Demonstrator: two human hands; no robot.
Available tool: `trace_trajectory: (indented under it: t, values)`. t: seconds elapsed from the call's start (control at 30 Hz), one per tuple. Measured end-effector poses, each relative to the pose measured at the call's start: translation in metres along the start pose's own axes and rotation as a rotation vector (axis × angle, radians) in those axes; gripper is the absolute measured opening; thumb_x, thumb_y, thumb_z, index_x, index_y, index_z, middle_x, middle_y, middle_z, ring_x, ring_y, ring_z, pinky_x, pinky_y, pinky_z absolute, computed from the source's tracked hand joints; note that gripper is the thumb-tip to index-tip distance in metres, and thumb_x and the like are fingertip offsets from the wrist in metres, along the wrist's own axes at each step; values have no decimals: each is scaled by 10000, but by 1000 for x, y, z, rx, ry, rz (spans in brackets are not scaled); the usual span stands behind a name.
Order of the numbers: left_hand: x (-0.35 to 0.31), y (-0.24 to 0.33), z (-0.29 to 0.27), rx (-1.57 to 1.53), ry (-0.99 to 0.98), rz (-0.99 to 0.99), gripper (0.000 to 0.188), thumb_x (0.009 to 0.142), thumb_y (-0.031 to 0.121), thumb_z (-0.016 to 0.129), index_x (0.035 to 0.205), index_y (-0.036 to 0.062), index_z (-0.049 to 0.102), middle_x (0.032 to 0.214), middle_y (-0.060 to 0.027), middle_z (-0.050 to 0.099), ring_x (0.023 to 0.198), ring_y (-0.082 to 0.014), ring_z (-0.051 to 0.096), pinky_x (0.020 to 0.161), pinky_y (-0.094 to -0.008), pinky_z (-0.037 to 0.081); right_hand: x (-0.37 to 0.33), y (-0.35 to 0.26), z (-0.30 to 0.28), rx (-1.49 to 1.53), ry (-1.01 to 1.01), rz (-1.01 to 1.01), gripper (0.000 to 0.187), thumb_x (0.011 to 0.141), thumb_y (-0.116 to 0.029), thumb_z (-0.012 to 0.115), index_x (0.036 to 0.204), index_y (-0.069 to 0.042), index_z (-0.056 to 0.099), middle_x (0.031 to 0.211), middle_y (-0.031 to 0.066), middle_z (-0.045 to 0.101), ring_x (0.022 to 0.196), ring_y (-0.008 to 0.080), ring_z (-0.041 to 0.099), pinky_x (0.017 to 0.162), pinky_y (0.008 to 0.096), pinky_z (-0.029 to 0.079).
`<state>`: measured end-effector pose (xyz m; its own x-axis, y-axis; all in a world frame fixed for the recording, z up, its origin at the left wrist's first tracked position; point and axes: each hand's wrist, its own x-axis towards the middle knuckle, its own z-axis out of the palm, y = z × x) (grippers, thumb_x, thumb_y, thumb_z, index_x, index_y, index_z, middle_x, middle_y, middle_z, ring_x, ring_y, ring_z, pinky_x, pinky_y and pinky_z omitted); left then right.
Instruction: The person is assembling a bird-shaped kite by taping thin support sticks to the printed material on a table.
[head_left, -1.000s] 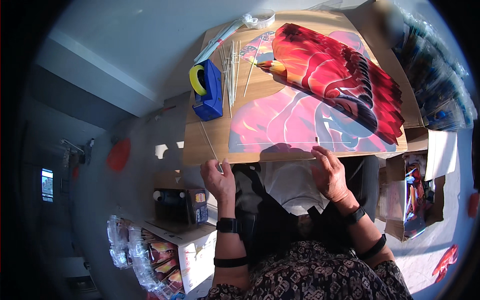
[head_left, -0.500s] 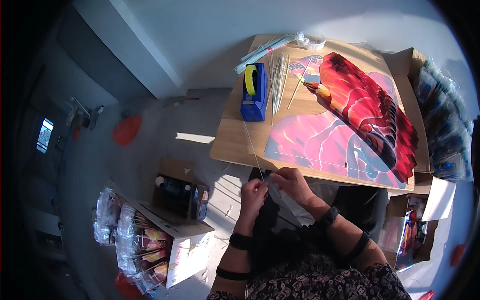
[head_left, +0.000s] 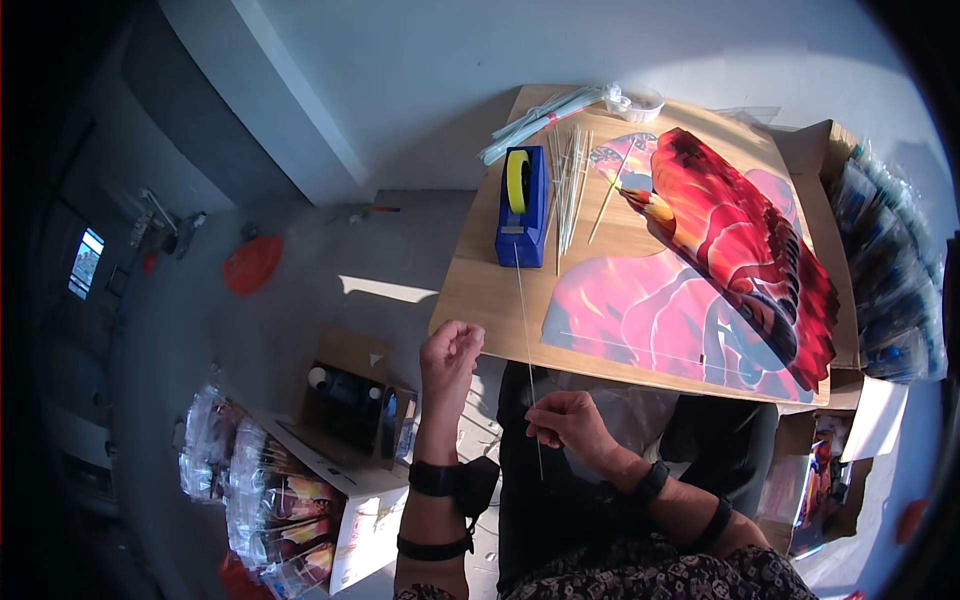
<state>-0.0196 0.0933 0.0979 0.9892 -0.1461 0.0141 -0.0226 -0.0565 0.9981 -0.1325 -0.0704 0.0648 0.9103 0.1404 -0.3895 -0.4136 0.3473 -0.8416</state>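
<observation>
My right hand (head_left: 565, 420) pinches a thin pale rod (head_left: 527, 345) that runs from below my fingers up over the wooden table's (head_left: 480, 290) near edge. My left hand (head_left: 450, 355) is raised to the left of the rod, its fingers curled together; I cannot make out anything in them. On the table lie a pink and red printed kite sail (head_left: 680, 310), a folded red stack (head_left: 740, 240) on top of it, a bundle of thin sticks (head_left: 570, 185) and a blue tape dispenser (head_left: 524, 205) with a yellow roll.
An open cardboard box (head_left: 350, 395) and plastic-wrapped packs (head_left: 250, 490) sit on the floor to my left. Packaged goods (head_left: 890, 270) line the table's right side. Long pale tubes (head_left: 540, 115) and a small clear container (head_left: 635, 100) lie at the table's far edge.
My hands were together on the rod half a second ago. The left hand has moved left and up, away from it. My view has tilted slightly.
</observation>
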Motion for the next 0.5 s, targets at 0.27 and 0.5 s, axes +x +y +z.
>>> trace_trajectory:
  t: [0.27, 0.5]
  values:
    - [140, 36, 36, 286, 26, 29, 290, 859, 246, 649, 988, -15, 648, 831, -21, 625, 753, -85, 541, 655, -234, 417, 6, 2, 8, 46, -15, 7, 106, 871, -92, 620, 795, -20, 637, 672, 45, 641, 522, 54, 540, 445, 186, 394]
    - [184, 37, 66, 276, -79, -82, 119, 721, 10, 622, 738, -108, 617, 705, -117, 622, 620, -180, 622, 531, -292, 487, 7, -1, 8, 35, 15, 17, 101, 869, -88, 622, 808, -9, 642, 684, 56, 647, 537, 60, 548, 458, 187, 405]
